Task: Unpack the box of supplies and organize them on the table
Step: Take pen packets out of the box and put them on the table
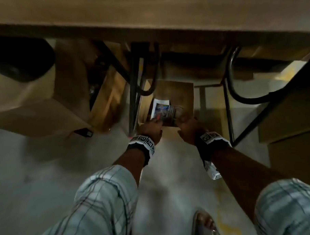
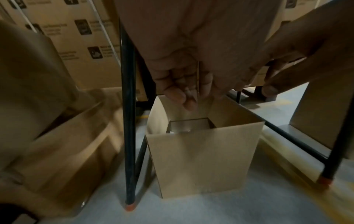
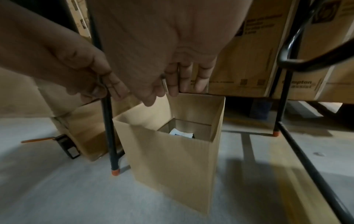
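An open brown cardboard box [image 1: 183, 93] [image 2: 201, 159] [image 3: 172, 163] stands on the grey floor under the table. Both hands hover just above its mouth. My left hand [image 1: 151, 129] [image 2: 184, 94] [image 3: 91, 84] curls its fingers and pinches a thin flat packet, seen edge-on [image 2: 197, 75]. My right hand [image 1: 187, 126] [image 3: 180, 84] [image 2: 283, 63] pinches a thin edge [image 3: 164, 84] between thumb and fingers. From the head, a printed white-and-blue packet [image 1: 162, 109] shows between the hands. A white packet [image 3: 181, 132] lies deep in the box; whether it is the same one is unclear.
The wooden table top [image 1: 146, 11] hangs overhead. Black metal legs [image 2: 128, 106] with orange feet flank the box. Printed cartons [image 3: 249, 53] are stacked behind and a large open carton [image 1: 34, 104] sits left. A black tool with an orange handle [image 3: 65, 145] lies on the floor.
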`<state>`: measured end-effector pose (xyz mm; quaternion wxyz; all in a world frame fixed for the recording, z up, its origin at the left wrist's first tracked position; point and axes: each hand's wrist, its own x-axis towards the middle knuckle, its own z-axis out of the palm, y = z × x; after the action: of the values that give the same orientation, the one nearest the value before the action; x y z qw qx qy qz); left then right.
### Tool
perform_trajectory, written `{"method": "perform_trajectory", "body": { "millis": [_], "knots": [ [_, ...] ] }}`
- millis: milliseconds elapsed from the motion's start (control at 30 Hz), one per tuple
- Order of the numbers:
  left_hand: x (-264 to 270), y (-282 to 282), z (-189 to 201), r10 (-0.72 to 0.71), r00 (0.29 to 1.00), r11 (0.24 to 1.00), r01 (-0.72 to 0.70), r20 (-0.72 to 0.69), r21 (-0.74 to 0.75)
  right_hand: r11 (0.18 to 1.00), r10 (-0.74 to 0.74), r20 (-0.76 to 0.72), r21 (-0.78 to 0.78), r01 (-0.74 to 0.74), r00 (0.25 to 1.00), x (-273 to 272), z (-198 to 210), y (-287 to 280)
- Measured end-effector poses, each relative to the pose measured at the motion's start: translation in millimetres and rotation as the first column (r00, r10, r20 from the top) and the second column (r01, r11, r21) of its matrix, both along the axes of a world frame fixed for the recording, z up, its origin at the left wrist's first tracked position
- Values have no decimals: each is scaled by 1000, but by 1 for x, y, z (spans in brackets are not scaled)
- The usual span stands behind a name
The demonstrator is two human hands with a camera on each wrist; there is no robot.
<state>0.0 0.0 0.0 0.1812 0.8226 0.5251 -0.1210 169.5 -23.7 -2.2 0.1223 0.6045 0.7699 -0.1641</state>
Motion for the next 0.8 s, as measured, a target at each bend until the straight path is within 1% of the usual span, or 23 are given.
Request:
{"method": "perform_trajectory", "body": {
  "millis": [67,133,200,267,333,433,500,567,667,733,800],
  "knots": [
    [1,4,-23,37,999,999,-36,-39,28,999,-40,41,-12,41,998,-2,-23,3],
    [2,11,-53,-2,997,998,7,-71,67,998,-55,65,-31,57,996,-6,-45,6],
    [3,18,-79,-27,997,998,30,-71,46,996,-75,52,-45,78,996,-10,-65,9],
    [2,23,-91,-32,997,998,36,-76,55,993,-118,31,-27,119,992,-11,-76,15],
    [2,23,-100,-29,996,997,36,-88,72,994,-110,88,7,110,990,-12,-84,16],
    [3,23,-106,5,998,995,2,-70,102,994,-101,113,60,94,988,-13,-90,19],
    [3,24,-112,18,999,995,-13,-49,96,994,-106,103,49,101,989,-13,-93,20],
    [4,14,-111,-8,998,995,14,-54,101,994,-109,85,24,108,990,-11,-94,11],
    [-2,-7,-102,-45,997,994,52,-67,96,996,-85,43,-4,85,995,-13,-87,-17],
    [-10,-26,-100,-52,997,998,55,-64,44,998,-46,34,-34,47,998,-20,-80,-42],
    [-19,-45,-98,-41,999,999,41,-24,-3,999,-25,20,-32,26,999,-27,-76,-65]
  ]
}}
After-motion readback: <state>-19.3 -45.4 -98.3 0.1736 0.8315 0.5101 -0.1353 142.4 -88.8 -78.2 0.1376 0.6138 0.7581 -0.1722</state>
